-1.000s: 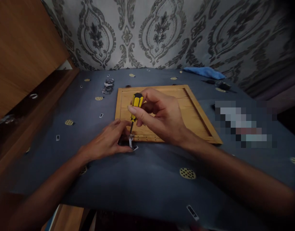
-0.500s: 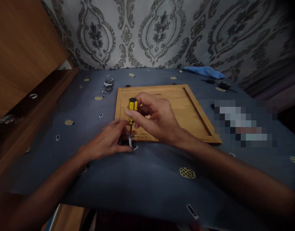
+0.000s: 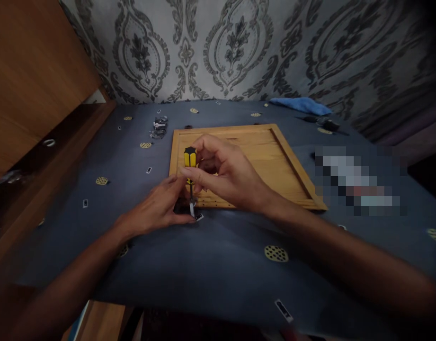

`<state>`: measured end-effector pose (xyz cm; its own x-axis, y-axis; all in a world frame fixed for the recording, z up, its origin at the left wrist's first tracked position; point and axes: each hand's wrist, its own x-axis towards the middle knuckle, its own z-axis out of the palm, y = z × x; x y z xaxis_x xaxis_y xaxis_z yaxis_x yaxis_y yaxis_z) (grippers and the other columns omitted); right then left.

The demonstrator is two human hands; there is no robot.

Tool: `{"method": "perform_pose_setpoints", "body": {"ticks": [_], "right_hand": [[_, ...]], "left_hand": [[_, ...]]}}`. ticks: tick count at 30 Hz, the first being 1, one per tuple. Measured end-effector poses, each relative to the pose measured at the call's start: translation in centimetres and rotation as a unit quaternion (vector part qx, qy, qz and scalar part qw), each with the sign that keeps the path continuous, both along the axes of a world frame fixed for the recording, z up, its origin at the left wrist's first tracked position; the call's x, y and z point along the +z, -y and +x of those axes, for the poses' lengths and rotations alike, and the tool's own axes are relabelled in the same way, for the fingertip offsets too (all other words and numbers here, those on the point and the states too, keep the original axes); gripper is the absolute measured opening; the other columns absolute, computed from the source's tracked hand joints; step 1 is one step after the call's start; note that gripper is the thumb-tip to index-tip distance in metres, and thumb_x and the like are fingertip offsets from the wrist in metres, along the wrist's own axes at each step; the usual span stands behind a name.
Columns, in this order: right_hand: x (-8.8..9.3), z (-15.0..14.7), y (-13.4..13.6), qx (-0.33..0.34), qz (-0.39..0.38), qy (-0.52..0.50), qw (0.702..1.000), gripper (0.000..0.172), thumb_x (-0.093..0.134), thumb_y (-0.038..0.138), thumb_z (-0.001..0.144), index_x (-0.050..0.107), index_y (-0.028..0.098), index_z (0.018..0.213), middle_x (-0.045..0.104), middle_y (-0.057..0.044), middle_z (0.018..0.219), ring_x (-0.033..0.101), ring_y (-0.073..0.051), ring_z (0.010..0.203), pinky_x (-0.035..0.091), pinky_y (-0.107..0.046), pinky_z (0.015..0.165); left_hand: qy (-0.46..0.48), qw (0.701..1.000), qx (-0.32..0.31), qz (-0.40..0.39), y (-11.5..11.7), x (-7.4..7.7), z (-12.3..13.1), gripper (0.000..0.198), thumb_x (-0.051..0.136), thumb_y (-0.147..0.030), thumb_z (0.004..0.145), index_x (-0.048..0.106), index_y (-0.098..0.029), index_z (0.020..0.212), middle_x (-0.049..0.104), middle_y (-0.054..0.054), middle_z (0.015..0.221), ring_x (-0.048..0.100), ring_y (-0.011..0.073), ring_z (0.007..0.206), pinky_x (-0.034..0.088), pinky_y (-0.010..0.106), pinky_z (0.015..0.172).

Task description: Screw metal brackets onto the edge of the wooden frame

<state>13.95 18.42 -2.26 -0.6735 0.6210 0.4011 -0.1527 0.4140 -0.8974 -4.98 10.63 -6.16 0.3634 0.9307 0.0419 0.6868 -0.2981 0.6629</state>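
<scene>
My right hand [image 3: 228,173] is closed around the yellow and black handle of a screwdriver [image 3: 190,158]. The screwdriver stands nearly upright, its shaft pointing down at a small metal hinge [image 3: 192,208] by the near left corner of a framed wooden panel [image 3: 263,161]. My left hand [image 3: 161,203] pinches the hinge against the panel's near edge, thumb in front and fingers behind. Much of the hinge is hidden by that hand, and the screwdriver's very tip is hard to make out. Several small dark holes run along the panel's near edge.
A cluster of metal hinges [image 3: 160,127] lies beyond the panel's left side. At the back right are a blue cloth [image 3: 301,105] and a dark tool [image 3: 326,124]. A blurred-out object [image 3: 356,180] lies on the right. A wooden cabinet [image 3: 36,71] borders the patterned blue cloth [image 3: 218,265] on the left.
The screwdriver's handle has shifted slightly left and stands more upright, with my right hand's fingers moved along with it. My left hand stays where it was.
</scene>
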Motion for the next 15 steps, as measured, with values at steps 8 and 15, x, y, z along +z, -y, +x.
{"method": "perform_pose_setpoints", "body": {"ticks": [8,15], "right_hand": [[0.44,0.49,-0.44,0.086,-0.030,0.028,0.995,0.017,0.068,0.026,0.095,0.056,0.019,0.086,0.061,0.005,0.066,0.064,-0.010,0.058,0.049,-0.020,0.051],[-0.13,0.10,-0.08,0.018,-0.017,0.019,1.000,0.029,0.076,0.034,0.091,0.051,0.021,0.083,0.061,0.005,0.064,0.065,-0.012,0.053,0.045,-0.022,0.045]], "left_hand": [[-0.013,1.000,0.004,0.015,0.01,-0.07,-0.16,0.047,0.083,-0.046,0.084,0.056,-0.022,0.114,0.066,0.009,0.112,0.066,0.0318,0.102,0.057,0.049,0.089],[0.011,1.000,-0.006,0.011,0.01,-0.33,-0.14,0.049,0.081,-0.045,0.086,0.054,-0.024,0.120,0.065,0.008,0.113,0.066,0.0294,0.101,0.056,0.048,0.089]]}}
